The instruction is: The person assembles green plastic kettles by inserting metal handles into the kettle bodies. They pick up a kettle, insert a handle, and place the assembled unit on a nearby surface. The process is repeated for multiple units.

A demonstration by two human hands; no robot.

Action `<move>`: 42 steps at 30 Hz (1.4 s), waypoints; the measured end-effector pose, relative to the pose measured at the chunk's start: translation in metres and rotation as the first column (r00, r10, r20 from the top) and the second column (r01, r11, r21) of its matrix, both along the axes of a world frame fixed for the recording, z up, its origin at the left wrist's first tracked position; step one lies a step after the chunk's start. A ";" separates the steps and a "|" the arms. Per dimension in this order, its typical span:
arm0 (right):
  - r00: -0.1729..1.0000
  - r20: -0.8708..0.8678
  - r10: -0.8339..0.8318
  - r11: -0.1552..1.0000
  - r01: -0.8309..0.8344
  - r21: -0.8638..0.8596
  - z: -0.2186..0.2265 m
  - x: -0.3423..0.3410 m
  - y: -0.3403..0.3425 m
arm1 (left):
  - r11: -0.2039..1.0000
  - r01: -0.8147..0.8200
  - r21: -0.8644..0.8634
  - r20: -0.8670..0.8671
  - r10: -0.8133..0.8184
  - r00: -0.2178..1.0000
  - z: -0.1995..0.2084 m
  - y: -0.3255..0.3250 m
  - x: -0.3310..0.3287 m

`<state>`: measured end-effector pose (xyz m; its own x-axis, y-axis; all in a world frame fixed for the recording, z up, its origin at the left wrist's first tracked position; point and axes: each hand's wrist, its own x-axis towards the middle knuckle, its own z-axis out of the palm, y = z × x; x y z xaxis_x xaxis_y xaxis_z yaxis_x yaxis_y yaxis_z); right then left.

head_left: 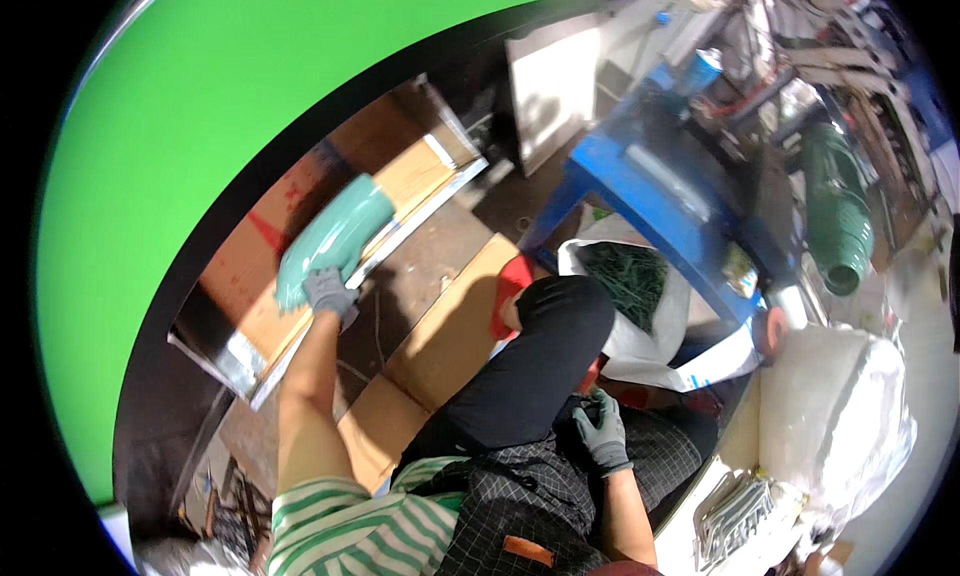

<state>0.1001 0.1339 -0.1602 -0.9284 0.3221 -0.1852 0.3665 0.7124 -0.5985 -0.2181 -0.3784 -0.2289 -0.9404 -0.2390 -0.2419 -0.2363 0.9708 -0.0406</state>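
My left hand (330, 293), in a grey glove, reaches forward and grips the lower edge of a glossy, pale green curved piece (338, 231), rounded like a thick bent tube. Its exact kind is not clear. The piece lies slantwise in a long open box (420, 176) with a cardboard-brown inside and a metal-edged near side. My right hand (602, 434), also gloved in grey, rests on my lap over the dark checked apron (520, 486). Its fingers look loosely apart, with nothing seen in them.
A flattened cardboard sheet (420, 371) lies by my feet. Right of my knee stands a white sack (660, 351) of dark green strands (630, 281), beside a blue stool (640, 191). Farther right are a green ribbed tapered roll (838, 216) and a plastic-wrapped white bundle (825, 406). A bright green panel (240, 96) curves along the left.
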 end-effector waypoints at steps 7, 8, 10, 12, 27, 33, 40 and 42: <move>0.889 -0.299 -0.346 0.897 0.220 -0.384 0.033 -0.005 0.003 | 0.844 0.500 0.196 -0.753 -0.198 0.628 0.125 0.058 0.035; 0.856 -0.317 -0.409 0.843 0.221 -0.490 0.056 -0.012 -0.006 | 0.811 0.504 0.298 -0.716 -0.159 0.679 0.164 0.079 0.051; 0.880 -0.302 -0.367 0.780 0.114 -0.616 0.095 -0.029 -0.023 | 0.593 0.518 0.616 -0.706 0.125 0.697 0.192 0.106 0.084; 0.910 -0.264 -0.320 0.569 -0.038 -0.821 0.127 -0.044 -0.044 | 0.380 0.658 0.650 -0.728 0.062 0.683 0.223 0.125 0.105; 0.875 0.315 -0.369 -0.346 0.185 -0.920 0.152 0.121 -0.043 | -0.401 0.267 0.876 -0.482 -0.716 0.505 0.234 0.382 0.175; 0.758 -0.490 -0.430 0.903 0.354 -0.245 0.180 0.098 -0.017 | -0.396 0.698 0.596 -0.774 -0.515 0.369 0.252 0.389 0.209; 0.724 -0.680 -0.116 0.985 0.169 0.013 0.170 0.016 -0.013 | -0.302 0.946 0.120 -0.674 -0.724 -0.146 0.272 0.376 0.199; 0.703 -0.698 -0.139 0.977 0.213 0.019 0.158 0.012 -0.019 | -0.235 0.957 0.169 -0.568 -0.817 -0.101 0.279 0.371 0.206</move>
